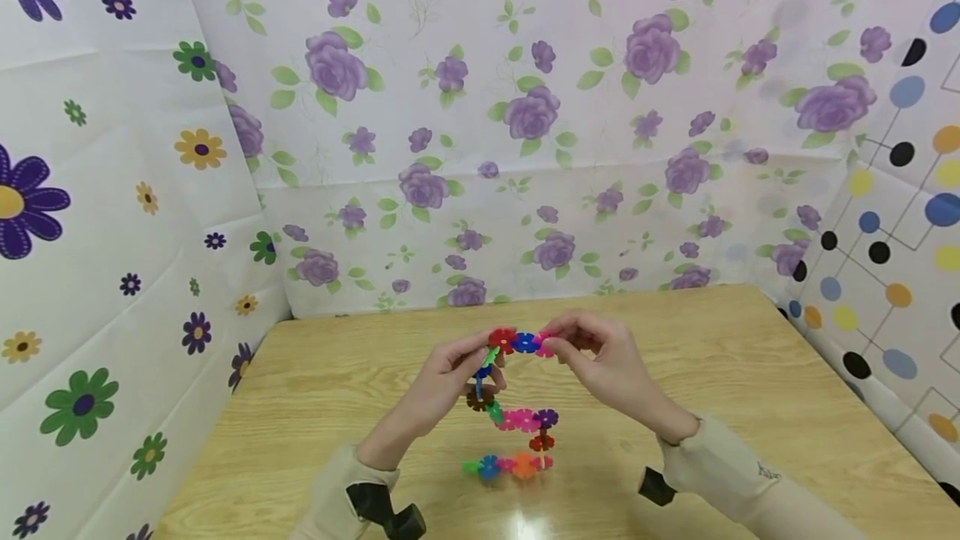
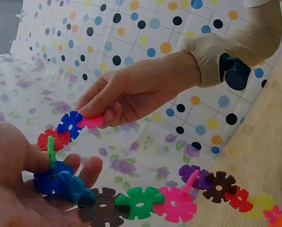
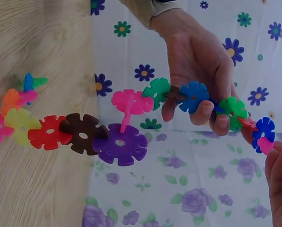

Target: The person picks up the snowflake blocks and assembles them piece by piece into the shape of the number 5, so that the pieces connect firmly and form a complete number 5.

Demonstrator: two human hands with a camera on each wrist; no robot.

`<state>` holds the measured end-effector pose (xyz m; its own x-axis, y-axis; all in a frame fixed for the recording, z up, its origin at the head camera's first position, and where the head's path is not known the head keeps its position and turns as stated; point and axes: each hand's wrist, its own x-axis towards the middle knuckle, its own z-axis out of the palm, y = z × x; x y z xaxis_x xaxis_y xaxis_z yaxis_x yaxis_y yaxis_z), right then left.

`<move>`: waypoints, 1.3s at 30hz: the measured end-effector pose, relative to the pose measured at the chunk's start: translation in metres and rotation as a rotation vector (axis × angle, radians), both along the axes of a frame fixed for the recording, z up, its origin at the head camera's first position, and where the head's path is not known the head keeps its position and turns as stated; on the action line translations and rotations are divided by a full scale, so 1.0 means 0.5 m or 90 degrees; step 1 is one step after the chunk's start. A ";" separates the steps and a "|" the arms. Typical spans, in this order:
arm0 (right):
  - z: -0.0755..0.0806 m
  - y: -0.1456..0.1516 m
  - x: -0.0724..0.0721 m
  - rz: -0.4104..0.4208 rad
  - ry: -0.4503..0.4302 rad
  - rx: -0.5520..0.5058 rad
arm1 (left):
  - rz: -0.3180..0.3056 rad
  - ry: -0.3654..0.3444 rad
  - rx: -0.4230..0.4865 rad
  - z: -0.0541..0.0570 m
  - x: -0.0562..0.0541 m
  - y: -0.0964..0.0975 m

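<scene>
A chain of colorful notched plastic interlocking discs (image 1: 525,420) hangs in a zigzag between both hands over the table. My left hand (image 1: 441,379) holds its upper left part, fingers curled about the blue (image 3: 194,97) and green discs (image 3: 232,113). Between thumb and fingers, my right hand (image 1: 611,361) pinches the pink end disc (image 2: 91,122), which is joined to a blue disc (image 1: 526,343) and then a red one (image 1: 502,341). Lower down come a purple disc (image 3: 120,143), a brown disc (image 3: 83,134) and a yellow disc (image 3: 22,120). The tail ends in a green disc (image 1: 470,467).
Beneath the hands is a wood-grain table (image 1: 337,407). A purple-rose cloth (image 1: 450,148) hangs behind it, with a daisy-print cloth (image 1: 135,215) at the left and a dotted cloth (image 1: 885,215) at the right. Dark devices (image 1: 386,511) are strapped to both sleeves.
</scene>
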<state>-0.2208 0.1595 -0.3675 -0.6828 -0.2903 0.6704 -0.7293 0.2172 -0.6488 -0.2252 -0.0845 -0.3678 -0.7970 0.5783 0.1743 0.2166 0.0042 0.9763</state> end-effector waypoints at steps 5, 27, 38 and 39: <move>0.007 -0.005 0.004 -0.004 -0.002 -0.011 | 0.001 -0.015 0.006 0.006 -0.001 0.004; 0.021 0.018 -0.017 -0.049 -0.062 0.126 | -0.008 0.034 -0.053 0.022 -0.002 -0.002; 0.072 0.031 -0.015 0.034 -0.117 0.244 | -0.026 0.041 -0.051 0.023 -0.011 0.002; 0.073 0.032 -0.015 0.038 -0.125 0.255 | -0.035 0.038 -0.049 0.023 -0.011 0.002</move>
